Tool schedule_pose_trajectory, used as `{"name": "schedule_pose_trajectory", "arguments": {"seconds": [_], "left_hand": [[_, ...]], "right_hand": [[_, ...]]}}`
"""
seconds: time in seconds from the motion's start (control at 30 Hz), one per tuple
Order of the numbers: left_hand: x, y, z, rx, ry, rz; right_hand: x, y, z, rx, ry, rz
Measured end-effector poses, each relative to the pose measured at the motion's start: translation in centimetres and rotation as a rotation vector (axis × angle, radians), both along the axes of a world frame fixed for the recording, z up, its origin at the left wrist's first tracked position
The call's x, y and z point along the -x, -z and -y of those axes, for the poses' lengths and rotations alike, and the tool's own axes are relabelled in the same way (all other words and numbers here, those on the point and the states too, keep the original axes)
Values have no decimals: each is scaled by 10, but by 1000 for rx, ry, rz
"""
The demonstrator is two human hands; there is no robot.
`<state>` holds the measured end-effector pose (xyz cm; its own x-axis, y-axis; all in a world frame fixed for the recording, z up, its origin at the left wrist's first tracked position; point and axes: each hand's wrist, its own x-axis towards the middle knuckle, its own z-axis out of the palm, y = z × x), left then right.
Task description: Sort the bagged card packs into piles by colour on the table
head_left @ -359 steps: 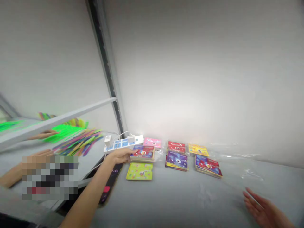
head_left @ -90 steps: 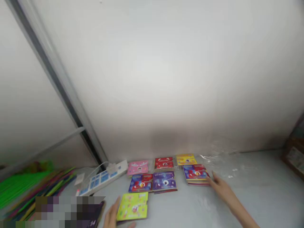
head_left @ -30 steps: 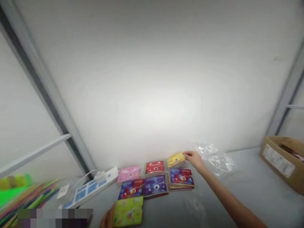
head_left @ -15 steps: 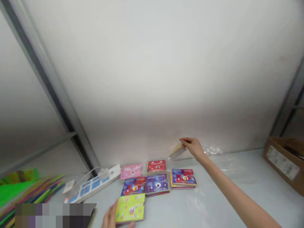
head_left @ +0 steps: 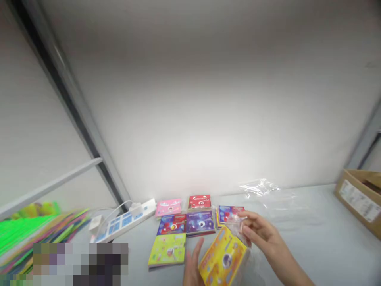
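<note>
Lime-green booklet (head_left: 168, 250) overlaps the red-blue one (head_left: 172, 225): a nudge could skew both | left hand (head_left: 193, 266) open beside the yellow booklet pack (head_left: 223, 258) | right hand (head_left: 262, 234) pinching its clear sleeve (head_left: 238, 227): slick film could slip, dropping it

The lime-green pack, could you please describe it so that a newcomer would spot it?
On the grey table, look right of the white power strip. The lime-green pack lies in front of the left blue-and-red one; only its cover is lime.
</note>
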<state>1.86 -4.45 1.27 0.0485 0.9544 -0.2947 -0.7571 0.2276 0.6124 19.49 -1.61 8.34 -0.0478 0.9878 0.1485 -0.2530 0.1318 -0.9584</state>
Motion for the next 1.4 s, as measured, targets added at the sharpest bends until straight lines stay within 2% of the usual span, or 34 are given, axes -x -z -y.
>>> {"name": "schedule_pose_trajectory", "arguments": {"seconds": [0.1,0.17,0.23,0.3,0.4,0.5,0.6,0.73,0.87,0.97,1.13,1.27,1.4], "left_hand": [[-1,-16,-1,59,-101,-140],[4,-17,-1,70,-119,-275],[7,-13,-2,51,-111,-400],[7,-8,-5,26,-114,-503],[5,-5,-12,-19,-144,-583],[5,-8,-19,-72,-152,-639],[7,-15,-25,-136,-154,-708],[6,-27,-35,-221,-126,-802],[-3,-39,-47,-315,-121,-903],[-12,-48,-55,-393,-78,-947],[-26,-58,-73,-496,-8,-980],[-38,-59,-87,-524,-16,-1014],[-50,-63,-94,-510,-9,-1076]], "right_hand": [[-3,39,12,159,-26,-19],[-9,59,12,251,-59,27],[-15,72,11,298,-114,105],[-18,77,9,304,-143,144],[-20,74,7,271,-127,112],[-21,68,7,193,-137,98],[-24,66,8,136,-171,110],[-31,65,9,87,-97,200],[-38,65,6,135,-73,379],[-41,62,2,126,-125,420],[-44,46,1,90,-283,282],[-44,33,0,134,-235,188],[-44,38,-6,165,-208,148]]}}
